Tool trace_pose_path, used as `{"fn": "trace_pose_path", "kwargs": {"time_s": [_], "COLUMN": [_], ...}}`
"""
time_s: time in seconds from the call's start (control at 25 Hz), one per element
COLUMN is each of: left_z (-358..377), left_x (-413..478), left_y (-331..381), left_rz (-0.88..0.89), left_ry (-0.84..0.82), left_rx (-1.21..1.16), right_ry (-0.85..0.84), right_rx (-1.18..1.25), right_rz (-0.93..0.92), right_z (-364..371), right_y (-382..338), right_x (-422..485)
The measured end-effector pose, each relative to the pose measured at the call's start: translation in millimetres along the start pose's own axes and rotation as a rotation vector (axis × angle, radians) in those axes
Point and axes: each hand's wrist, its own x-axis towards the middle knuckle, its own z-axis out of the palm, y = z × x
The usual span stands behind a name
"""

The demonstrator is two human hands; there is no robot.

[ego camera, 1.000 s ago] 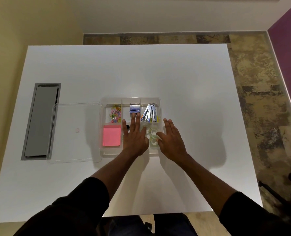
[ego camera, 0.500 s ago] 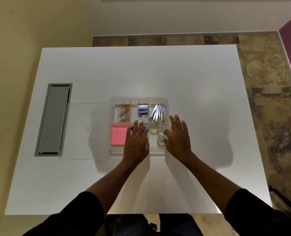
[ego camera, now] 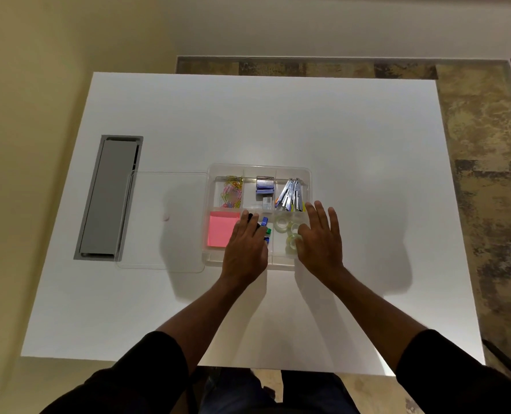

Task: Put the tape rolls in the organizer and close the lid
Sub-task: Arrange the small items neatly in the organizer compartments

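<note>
A clear plastic organizer [ego camera: 260, 168] with several compartments sits mid-table. Clear tape rolls [ego camera: 287, 231] lie in its near right compartment. The clear lid [ego camera: 164, 222] lies flat on the table, to the left of the organizer and touching it. My left hand [ego camera: 246, 249] hovers palm down over the near middle compartment, fingers curled and holding nothing. My right hand [ego camera: 321, 240] is spread flat over the organizer's near right corner, partly covering the tape rolls and holding nothing.
Other compartments hold a pink sticky-note pad [ego camera: 219, 231], coloured paper clips [ego camera: 233, 191], a small staple box [ego camera: 264, 186], metal clips [ego camera: 291, 195] and small blue and green items [ego camera: 266, 225]. A grey cable hatch [ego camera: 107, 198] is set into the white table [ego camera: 248, 121] at left.
Both hands have drawn back slightly toward me; the left hand's fingers curled in, uncovering the blue and green items. The head view shifted, so the table sits further right.
</note>
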Motion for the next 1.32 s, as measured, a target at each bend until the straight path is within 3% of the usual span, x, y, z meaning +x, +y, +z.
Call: {"fn": "trace_pose_path", "kwargs": {"time_s": [0.24, 0.68, 0.92, 1.12, 1.32], "left_z": [-1, -8, -7, -3, -1], "left_x": [-4, -12, -13, -11, -8], "left_y": [-6, -16, -13, -8, -7], "left_rz": [-0.009, -0.034, -0.029, -0.009, -0.002], "left_ry": [0.006, -0.001, 0.024, 0.024, 0.016], "left_rx": [-0.013, -0.030, -0.026, -0.017, -0.013], "right_ry": [0.079, 0.012, 0.084, 0.154, 0.089], "right_rx": [0.148, 0.152, 0.179, 0.008, -0.080], "right_rz": [-0.012, -0.108, -0.020, 0.000, -0.012], "right_z": [-4, 3, 0, -2, -2], "right_y": [-13, -14, -10, 4, 8], "right_x": [11, 33, 31, 33, 38]}}
